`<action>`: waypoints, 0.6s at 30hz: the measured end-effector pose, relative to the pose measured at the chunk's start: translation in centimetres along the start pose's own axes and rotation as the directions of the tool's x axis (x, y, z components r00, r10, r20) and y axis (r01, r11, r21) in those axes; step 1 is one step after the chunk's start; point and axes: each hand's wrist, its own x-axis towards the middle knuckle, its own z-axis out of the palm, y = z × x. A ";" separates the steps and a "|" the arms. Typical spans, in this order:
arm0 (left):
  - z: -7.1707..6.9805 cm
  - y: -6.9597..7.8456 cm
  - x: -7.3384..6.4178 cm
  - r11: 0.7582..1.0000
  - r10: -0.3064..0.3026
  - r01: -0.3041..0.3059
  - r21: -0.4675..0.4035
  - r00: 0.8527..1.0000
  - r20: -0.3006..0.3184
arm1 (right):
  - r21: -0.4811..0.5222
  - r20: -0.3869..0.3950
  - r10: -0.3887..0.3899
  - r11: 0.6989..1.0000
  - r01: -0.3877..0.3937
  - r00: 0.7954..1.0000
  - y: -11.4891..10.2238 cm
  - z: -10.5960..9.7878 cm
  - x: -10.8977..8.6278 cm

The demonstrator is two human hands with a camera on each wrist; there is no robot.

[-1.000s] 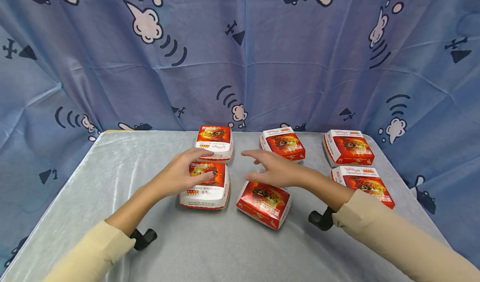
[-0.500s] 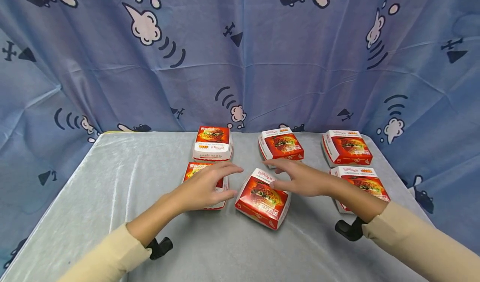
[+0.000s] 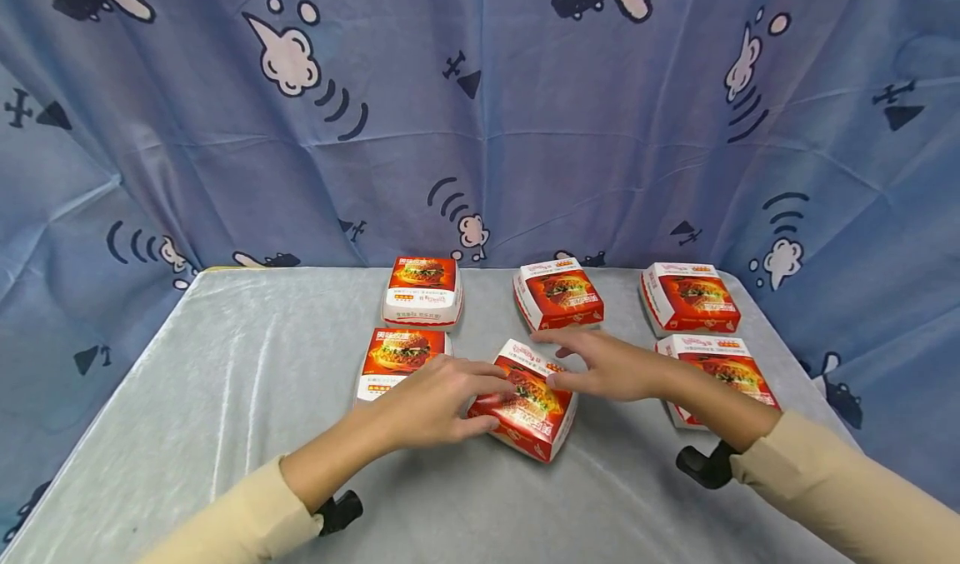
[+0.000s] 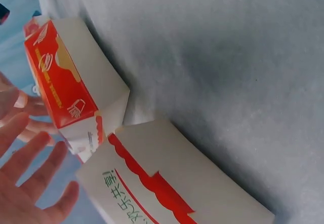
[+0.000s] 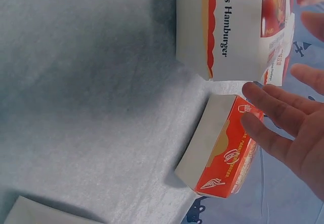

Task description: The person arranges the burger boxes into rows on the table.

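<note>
Between my two hands a red and white hamburger box (image 3: 532,418) lies turned at an angle on the grey cloth, with a burger picture on its lid. My left hand (image 3: 446,401) reaches over its left side, fingers overlapping the lid in the head view. At its right edge is my right hand (image 3: 611,366), with thumb and fingers apart. Spread fingers show on the left hand (image 4: 30,183) in the left wrist view, beside a white box side (image 4: 167,178). The right wrist view has the right hand (image 5: 298,133) with fingers extended near a hamburger box (image 5: 228,31).
Left of the turned box is another hamburger box (image 3: 397,356), partly covered by my left hand. More boxes stand along the back: one at left (image 3: 423,293), one in the middle (image 3: 562,295), one at right (image 3: 693,297). My right forearm overlaps a box (image 3: 723,368).
My left hand has moved right, from the left front box to the turned box. My right hand has shifted right and a little down to that box's right side. The boxes stay in place.
</note>
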 end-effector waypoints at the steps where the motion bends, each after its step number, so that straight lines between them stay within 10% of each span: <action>1: 0.1 0.1 0.0 1.000 0.006 -0.006 0.003 1.000 0.004 | 0.000 0.002 0.005 1.000 -0.005 1.000 0.0 0.0 0.0; 18: 0.2 -0.1 0.6 0.999 -0.042 0.042 -0.004 0.999 0.020 | -0.020 0.013 -0.004 1.000 0.004 1.000 0.0 0.2 0.6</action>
